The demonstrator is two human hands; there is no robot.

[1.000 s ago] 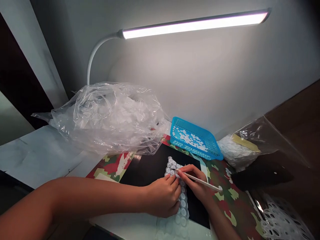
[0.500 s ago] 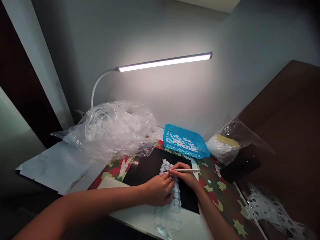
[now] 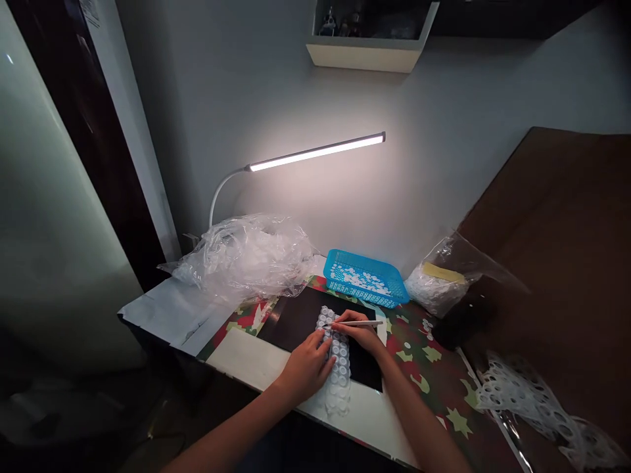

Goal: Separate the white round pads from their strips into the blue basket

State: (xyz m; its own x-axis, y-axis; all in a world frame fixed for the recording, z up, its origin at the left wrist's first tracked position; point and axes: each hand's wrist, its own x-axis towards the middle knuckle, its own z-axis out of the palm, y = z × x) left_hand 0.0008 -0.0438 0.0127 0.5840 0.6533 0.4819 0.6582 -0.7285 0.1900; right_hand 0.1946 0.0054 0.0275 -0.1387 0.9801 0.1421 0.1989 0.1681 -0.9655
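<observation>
A clear plastic strip with rows of round white pieces runs lengthwise over a black mat, its near end lying past the mat. My left hand rests on the strip's left side, fingers stretched out and thumb apart. Pinched in my right hand is a slim white pen-shaped tool, slanting slightly down to the left. Its thin dark tip meets the strip near its far end, just beyond my left fingertips. Whether the tip grips a piece is too small to tell.
Behind the mat stands a blue basket with many small white discs. A large clear plastic bag lies back left under a lit lamp. To the right are a bag of white pieces, a dark object and punched plastic sheets.
The view has tilted up and drawn back. My left hand has opened from curled fingers beside the tool tip to outstretched fingers on the strip. My right hand still holds the tool.
</observation>
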